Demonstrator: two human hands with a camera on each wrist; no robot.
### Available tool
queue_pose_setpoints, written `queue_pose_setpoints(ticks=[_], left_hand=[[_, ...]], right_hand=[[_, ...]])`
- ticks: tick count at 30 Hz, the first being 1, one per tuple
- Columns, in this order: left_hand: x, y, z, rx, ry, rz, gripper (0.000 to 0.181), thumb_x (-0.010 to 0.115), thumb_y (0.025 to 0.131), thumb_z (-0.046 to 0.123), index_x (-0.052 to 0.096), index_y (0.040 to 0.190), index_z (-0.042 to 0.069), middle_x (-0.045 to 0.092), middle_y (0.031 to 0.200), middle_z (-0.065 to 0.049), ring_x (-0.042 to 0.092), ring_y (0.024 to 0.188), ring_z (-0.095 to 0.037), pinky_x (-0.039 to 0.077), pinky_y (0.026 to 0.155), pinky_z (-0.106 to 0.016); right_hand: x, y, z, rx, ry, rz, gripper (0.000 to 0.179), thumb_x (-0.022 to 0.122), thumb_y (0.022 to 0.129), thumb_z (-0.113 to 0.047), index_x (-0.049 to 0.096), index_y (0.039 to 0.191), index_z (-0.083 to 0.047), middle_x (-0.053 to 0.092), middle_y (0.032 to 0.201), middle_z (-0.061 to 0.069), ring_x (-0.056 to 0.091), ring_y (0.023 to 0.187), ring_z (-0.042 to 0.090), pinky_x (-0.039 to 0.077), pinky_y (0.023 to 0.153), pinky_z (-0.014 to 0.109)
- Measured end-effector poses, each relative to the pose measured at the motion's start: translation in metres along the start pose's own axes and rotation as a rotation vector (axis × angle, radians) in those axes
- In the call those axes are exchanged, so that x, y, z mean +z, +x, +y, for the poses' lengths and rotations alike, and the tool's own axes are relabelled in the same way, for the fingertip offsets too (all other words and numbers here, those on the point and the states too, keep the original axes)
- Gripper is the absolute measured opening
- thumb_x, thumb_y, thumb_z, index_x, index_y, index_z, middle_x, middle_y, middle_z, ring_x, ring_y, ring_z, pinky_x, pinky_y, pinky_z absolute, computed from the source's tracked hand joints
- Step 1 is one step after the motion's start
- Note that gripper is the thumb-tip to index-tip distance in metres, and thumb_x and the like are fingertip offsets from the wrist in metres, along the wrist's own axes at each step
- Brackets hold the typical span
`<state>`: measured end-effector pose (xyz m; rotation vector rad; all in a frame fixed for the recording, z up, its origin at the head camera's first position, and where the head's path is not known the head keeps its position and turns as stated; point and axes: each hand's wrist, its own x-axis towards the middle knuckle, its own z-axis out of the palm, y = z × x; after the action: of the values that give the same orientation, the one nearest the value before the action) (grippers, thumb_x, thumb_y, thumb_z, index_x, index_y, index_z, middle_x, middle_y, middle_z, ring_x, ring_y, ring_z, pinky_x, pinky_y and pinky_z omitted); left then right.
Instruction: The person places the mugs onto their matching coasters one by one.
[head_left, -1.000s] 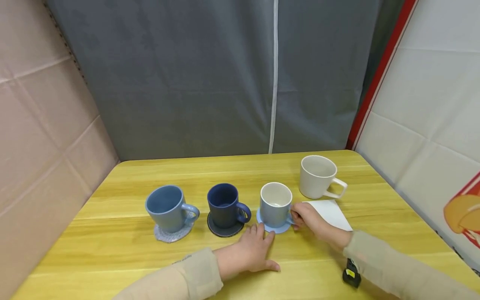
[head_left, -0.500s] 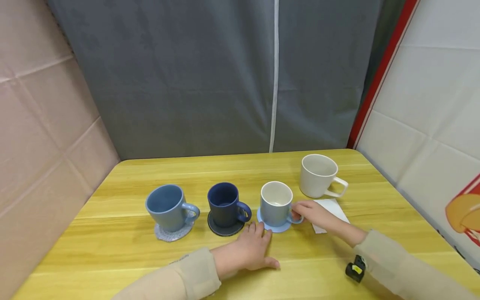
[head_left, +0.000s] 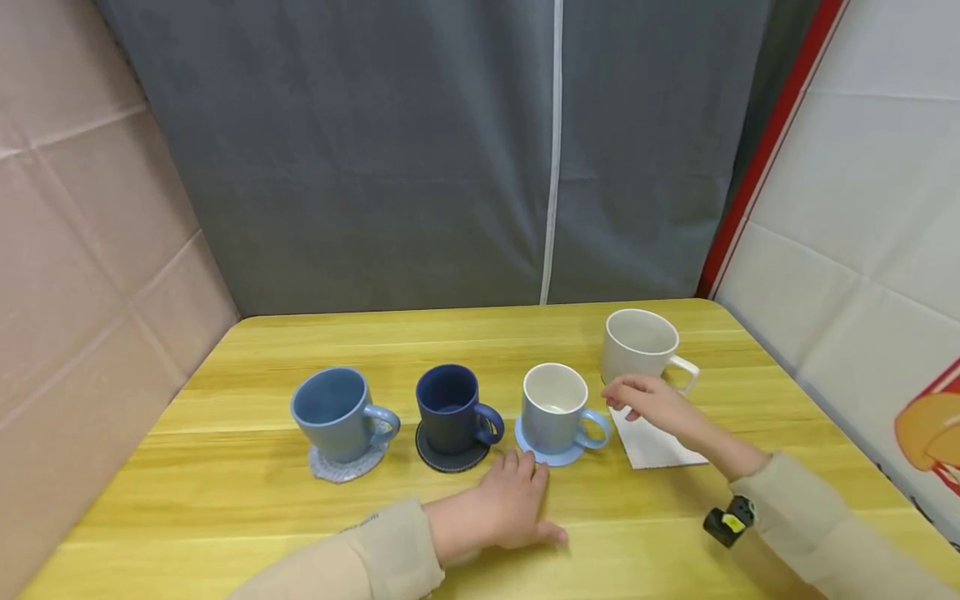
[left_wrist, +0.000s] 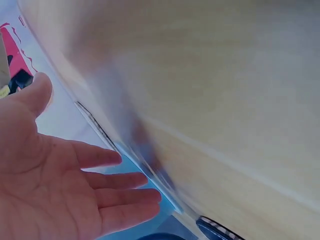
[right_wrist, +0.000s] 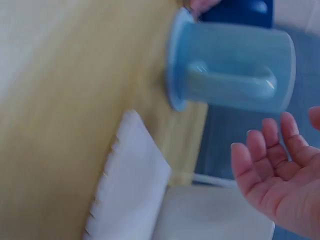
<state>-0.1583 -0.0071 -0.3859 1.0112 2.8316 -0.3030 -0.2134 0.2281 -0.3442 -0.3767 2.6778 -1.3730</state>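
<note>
- Three look sorted to me: blue mug (head_left: 337, 425), navy mug (head_left: 447, 427), pale-blue mug (head_left: 551, 423), all on coasters (head_left: 450, 464).
- White mug (head_left: 633, 354) seems left over, standing behind the white square (head_left: 660, 447).
- Right hand (head_left: 652, 404) hangs near it, fingers loosely bent, holding nothing.
- Left hand (head_left: 510, 504): fingers stretched out, nothing held.

light-blue mug (head_left: 552, 423), cream inside | upright | on round blue coaster (head_left: 553, 460) | handle rightward
</note>
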Motion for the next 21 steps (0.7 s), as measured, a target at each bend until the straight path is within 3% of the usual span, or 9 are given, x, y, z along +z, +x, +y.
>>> queue_pose_setpoints(ticks=[6,12,18,21], left_hand=[[-0.004,-0.004,0.010,0.040,-0.033,-0.022,0.087,0.043,0.075,0.076,0.043,0.134,0.011,0.043,0.132,-0.007,0.042,0.121,-0.027,0.036,0.100,-0.035],[-0.013,0.000,0.025,0.118,-0.072,-0.009,0.084,0.041,0.076,0.075,0.041,0.135,0.015,0.039,0.138,-0.005,0.038,0.128,-0.026,0.035,0.102,-0.034],[-0.017,0.016,0.043,0.188,-0.034,0.010,0.082,0.037,0.077,0.076,0.037,0.139,0.021,0.034,0.142,0.000,0.035,0.130,-0.021,0.032,0.105,-0.033],[-0.017,0.027,0.053,0.197,-0.036,-0.018,0.083,0.034,0.077,0.077,0.034,0.141,0.024,0.030,0.145,0.002,0.032,0.131,-0.019,0.032,0.105,-0.032]], right_hand=[[-0.028,0.000,-0.002,-0.017,0.037,0.099,0.039,0.043,0.097,-0.023,0.054,0.109,0.012,0.060,0.098,0.015,0.055,0.083,0.005,0.050,0.071,0.024],[-0.050,0.002,0.004,-0.026,0.089,0.161,0.040,0.043,0.097,-0.025,0.053,0.107,0.012,0.059,0.088,-0.005,0.055,0.081,0.002,0.049,0.070,0.019],[-0.063,0.004,0.020,-0.077,0.178,0.290,0.015,0.045,0.096,-0.025,0.060,0.093,-0.023,0.059,0.083,-0.018,0.055,0.078,-0.002,0.047,0.069,0.013],[-0.067,0.005,0.030,-0.090,0.211,0.360,0.014,0.046,0.096,-0.024,0.057,0.091,-0.031,0.058,0.084,-0.023,0.054,0.080,-0.004,0.045,0.070,0.011]])
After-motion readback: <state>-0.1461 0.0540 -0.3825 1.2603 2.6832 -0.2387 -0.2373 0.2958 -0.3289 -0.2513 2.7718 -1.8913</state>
